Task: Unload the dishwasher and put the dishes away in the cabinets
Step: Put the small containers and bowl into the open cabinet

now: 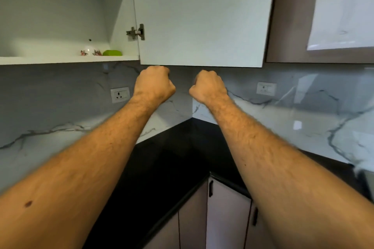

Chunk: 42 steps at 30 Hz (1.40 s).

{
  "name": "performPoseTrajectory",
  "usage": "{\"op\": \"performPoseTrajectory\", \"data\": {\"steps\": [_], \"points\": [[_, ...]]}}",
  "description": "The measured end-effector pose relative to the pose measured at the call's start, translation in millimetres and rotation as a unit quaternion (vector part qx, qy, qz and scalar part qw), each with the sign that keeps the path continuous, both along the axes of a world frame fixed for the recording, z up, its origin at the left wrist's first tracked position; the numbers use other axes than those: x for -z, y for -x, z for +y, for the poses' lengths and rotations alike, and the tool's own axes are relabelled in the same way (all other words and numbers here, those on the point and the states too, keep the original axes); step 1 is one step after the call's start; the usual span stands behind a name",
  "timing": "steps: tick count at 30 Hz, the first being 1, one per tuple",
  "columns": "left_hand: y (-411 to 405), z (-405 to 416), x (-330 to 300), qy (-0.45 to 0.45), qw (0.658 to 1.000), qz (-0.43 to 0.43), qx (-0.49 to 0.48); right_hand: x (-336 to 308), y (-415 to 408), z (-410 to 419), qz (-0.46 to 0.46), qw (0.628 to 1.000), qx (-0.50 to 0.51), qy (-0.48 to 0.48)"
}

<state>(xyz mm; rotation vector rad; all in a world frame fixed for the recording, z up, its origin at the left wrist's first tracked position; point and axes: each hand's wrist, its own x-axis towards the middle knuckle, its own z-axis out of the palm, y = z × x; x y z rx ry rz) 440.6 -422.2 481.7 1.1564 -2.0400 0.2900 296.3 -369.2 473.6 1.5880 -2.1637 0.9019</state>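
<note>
The upper cabinet [60,59] stands open, its white door [202,16] swung out to the right. On its lower shelf sit a white floral bowl [90,50] and a green dish [112,52]. My left hand [153,85] is raised in a fist right under the door's bottom edge, its top touching or nearly touching that edge. My right hand [209,87] is also a fist, a little lower and apart from the door. No dish shows in either hand. The dishwasher is out of sight.
A black corner countertop [172,147] lies below my arms, with lower cabinet doors [226,218] under it. The marble backsplash carries a socket on the left [120,94] and one on the right [266,88]. A brown cabinet with a glossy panel [293,26] is at upper right.
</note>
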Motion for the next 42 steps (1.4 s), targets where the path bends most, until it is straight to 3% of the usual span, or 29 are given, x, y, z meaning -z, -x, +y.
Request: {"op": "performPoseTrajectory", "data": {"steps": [16,33,42], "points": [[83,121,53,-0.066,0.983,-0.046,0.166,66,72,158,-0.067,0.973,0.22,-0.006],[103,255,110,-0.108,0.924,-0.067,0.361,111,46,361,-0.063,0.922,0.38,-0.048],[137,355,165,-0.181,0.885,-0.113,0.414,166,68,481,-0.102,0.889,0.44,-0.076]]}}
